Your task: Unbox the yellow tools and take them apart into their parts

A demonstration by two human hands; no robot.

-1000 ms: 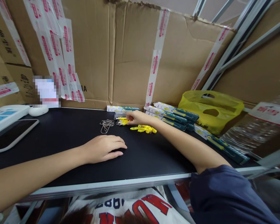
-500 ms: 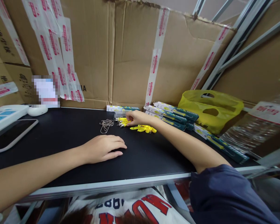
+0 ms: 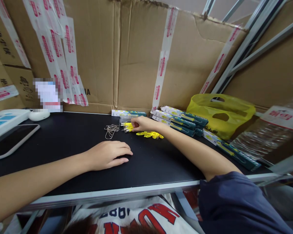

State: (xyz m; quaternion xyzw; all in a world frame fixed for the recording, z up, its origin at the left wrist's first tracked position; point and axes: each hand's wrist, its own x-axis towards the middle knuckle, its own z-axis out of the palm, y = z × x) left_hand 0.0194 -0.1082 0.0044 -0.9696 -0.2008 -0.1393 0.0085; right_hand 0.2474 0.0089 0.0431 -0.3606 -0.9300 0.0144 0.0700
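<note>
My left hand (image 3: pixel 111 155) lies flat on the black tabletop, fingers stretched out, holding nothing. Farther back, the fingers of my right hand (image 3: pixel 139 123) are bent down and pinched at a small pile of yellow metal-tipped pieces (image 3: pixel 128 129); the fingertips are partly hidden, so the exact grip is hard to see. Just right of that hand is a heap of yellow plastic clips (image 3: pixel 151 135). Bent metal wire hooks (image 3: pixel 111 131) lie to the left of the pile. Behind it are some clear plastic tubes (image 3: pixel 124 119), partly covered by the hand.
Slim printed boxes (image 3: pixel 175 120) are stacked behind my right forearm, with another box (image 3: pixel 231 151) farther right. A yellow plastic bag (image 3: pixel 219 113) and a large clear bottle (image 3: pixel 261 133) stand at the right. A phone (image 3: pixel 14 139) lies at left. Cardboard (image 3: pixel 139 58) walls the back.
My right hand has shifted very slightly left over the yellow metal-tipped pieces. My left hand has stayed in place.
</note>
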